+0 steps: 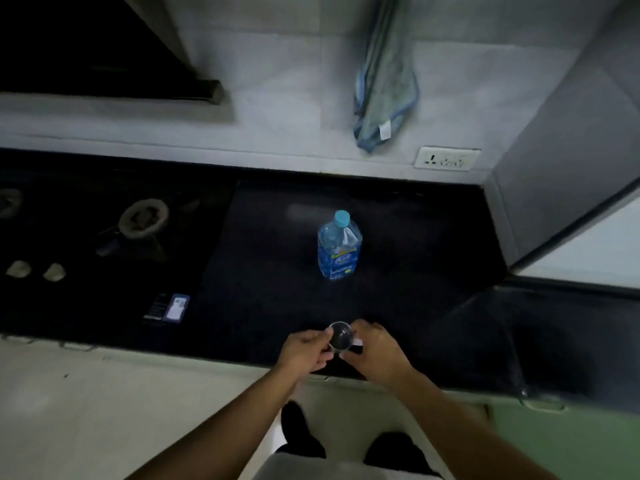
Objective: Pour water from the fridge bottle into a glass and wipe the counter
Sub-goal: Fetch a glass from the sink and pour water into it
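Note:
A small clear glass (340,337) stands near the front edge of the black counter (398,271). My left hand (304,351) holds its left side and my right hand (374,348) wraps its right side. A blue plastic water bottle (339,247) with a light blue cap on stands upright in the middle of the counter, well beyond the glass. A blue-edged grey cloth (382,84) hangs on the tiled wall above the counter.
A gas hob with a burner (143,218) and two knobs fills the counter's left part. A small dark box (168,308) lies near the hob's front. A wall socket (446,159) sits at the right. A large grey appliance (571,150) bounds the right side.

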